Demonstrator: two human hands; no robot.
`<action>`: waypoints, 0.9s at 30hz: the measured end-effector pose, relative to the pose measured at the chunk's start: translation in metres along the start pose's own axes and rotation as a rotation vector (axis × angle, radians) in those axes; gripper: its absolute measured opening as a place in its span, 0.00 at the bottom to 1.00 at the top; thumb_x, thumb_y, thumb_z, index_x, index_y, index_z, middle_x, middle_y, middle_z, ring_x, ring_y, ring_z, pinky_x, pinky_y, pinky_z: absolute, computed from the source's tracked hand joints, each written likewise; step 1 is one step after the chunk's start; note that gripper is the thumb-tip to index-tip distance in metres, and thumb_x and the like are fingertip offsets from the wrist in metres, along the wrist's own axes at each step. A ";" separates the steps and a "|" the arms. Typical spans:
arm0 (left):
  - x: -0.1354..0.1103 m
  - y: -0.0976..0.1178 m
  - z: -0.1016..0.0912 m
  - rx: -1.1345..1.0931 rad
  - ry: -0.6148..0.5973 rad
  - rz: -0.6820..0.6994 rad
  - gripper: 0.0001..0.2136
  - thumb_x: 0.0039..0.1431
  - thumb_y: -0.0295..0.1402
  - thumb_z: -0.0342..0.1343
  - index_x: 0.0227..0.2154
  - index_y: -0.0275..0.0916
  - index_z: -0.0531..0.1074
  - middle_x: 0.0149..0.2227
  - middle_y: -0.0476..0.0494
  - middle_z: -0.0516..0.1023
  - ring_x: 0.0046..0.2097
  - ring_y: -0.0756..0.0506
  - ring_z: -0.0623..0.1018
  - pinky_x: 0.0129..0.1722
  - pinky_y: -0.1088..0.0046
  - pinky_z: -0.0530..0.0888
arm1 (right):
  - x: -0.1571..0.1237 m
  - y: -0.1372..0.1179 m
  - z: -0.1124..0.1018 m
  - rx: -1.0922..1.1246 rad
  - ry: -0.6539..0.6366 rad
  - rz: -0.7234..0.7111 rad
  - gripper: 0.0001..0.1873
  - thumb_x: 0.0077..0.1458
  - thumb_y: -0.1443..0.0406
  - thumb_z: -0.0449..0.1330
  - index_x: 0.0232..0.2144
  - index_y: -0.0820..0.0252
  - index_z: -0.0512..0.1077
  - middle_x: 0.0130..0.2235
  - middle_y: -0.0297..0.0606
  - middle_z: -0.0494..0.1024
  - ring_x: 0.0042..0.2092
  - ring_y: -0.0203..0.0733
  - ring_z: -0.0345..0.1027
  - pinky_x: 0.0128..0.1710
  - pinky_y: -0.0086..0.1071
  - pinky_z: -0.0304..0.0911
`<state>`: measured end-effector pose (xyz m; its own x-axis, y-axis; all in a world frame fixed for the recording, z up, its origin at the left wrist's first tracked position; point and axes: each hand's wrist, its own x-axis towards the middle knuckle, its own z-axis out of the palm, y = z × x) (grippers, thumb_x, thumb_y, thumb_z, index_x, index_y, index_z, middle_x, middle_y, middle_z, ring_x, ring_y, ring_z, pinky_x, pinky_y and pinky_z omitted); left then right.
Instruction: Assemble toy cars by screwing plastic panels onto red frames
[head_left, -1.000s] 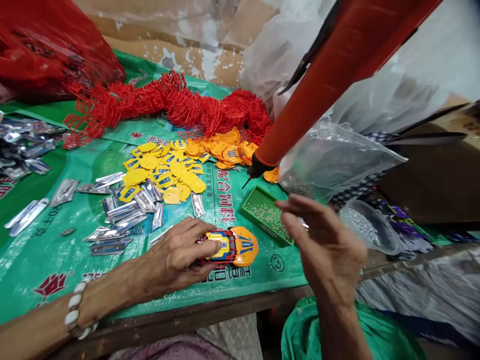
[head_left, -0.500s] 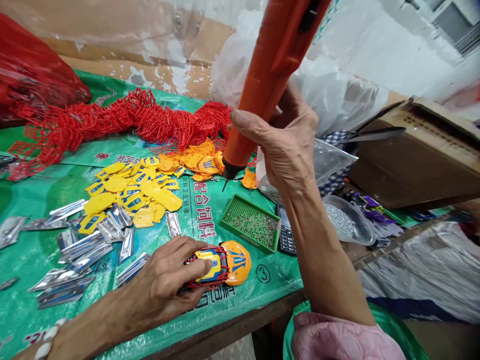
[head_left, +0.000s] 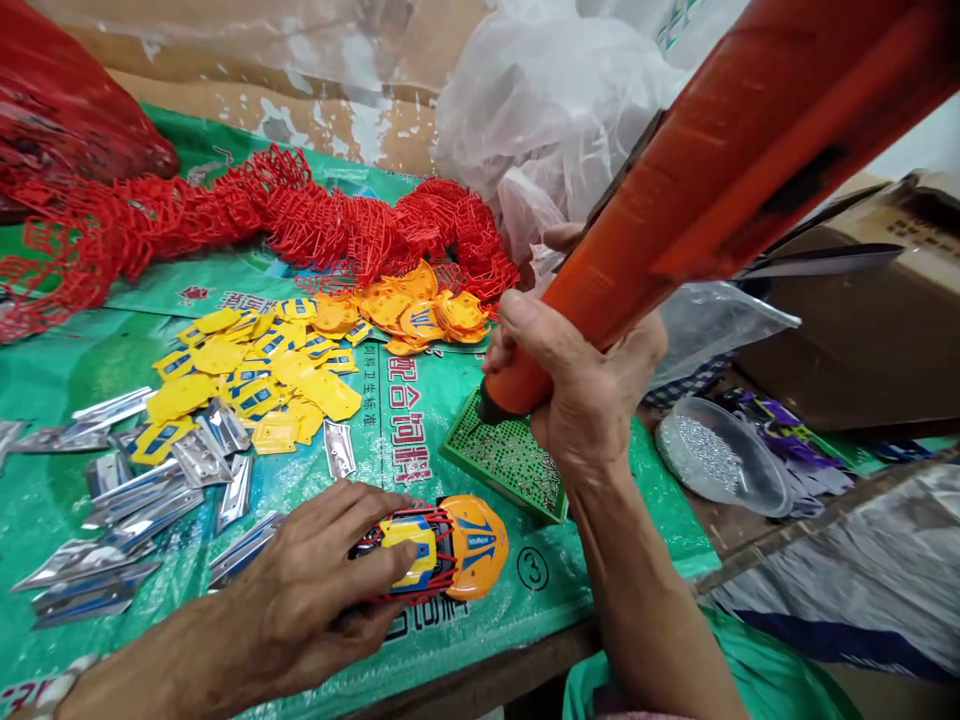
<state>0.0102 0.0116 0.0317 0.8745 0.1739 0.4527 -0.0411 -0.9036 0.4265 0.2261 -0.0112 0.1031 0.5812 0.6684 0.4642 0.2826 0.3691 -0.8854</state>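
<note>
My left hand [head_left: 330,580] grips a toy car body [head_left: 412,550] with a yellow roof panel, red cage bars and an orange hood, holding it down on the green sheet. In my right hand [head_left: 592,380] is an orange electric screwdriver [head_left: 622,270], slanted with its dark nose downward. The nose is over the left part of a green screw tray [head_left: 510,460], whose holed plate carries many small screws. The bit's tip is hard to make out against the tray.
Yellow panels [head_left: 255,370], orange hoods [head_left: 420,310] and silver parts [head_left: 142,500] lie in piles left and behind. A long heap of red cage frames [head_left: 300,210] runs along the back. At right stand a plastic bowl of small metal pieces [head_left: 705,460] and a cardboard box [head_left: 840,330].
My right hand has lowered the screwdriver to the screw tray and tilted it further right. My left hand still holds the car body in about the same spot.
</note>
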 end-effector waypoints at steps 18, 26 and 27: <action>-0.013 -0.004 0.009 -0.059 -0.035 -0.010 0.10 0.63 0.25 0.54 0.47 0.39 0.70 0.48 0.34 0.76 0.45 0.40 0.76 0.42 0.60 0.79 | -0.008 0.011 0.003 -0.046 -0.041 0.055 0.21 0.50 0.51 0.68 0.44 0.52 0.73 0.24 0.28 0.70 0.22 0.38 0.68 0.24 0.35 0.69; -0.011 -0.005 0.005 -0.052 -0.024 0.008 0.11 0.63 0.25 0.54 0.47 0.39 0.69 0.48 0.34 0.75 0.45 0.40 0.75 0.42 0.60 0.78 | -0.011 0.009 0.006 -0.104 -0.014 0.076 0.17 0.49 0.49 0.67 0.32 0.53 0.72 0.24 0.32 0.71 0.23 0.39 0.68 0.22 0.36 0.69; -0.011 -0.005 0.005 -0.050 -0.027 0.007 0.10 0.63 0.25 0.54 0.47 0.39 0.69 0.48 0.34 0.75 0.45 0.40 0.75 0.42 0.61 0.78 | -0.010 0.008 0.007 -0.087 -0.005 0.082 0.17 0.48 0.50 0.68 0.32 0.53 0.72 0.24 0.32 0.71 0.23 0.39 0.68 0.22 0.36 0.69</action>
<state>0.0029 0.0120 0.0207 0.8870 0.1559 0.4347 -0.0711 -0.8840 0.4621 0.2173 -0.0109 0.0910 0.6011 0.6976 0.3900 0.2998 0.2556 -0.9191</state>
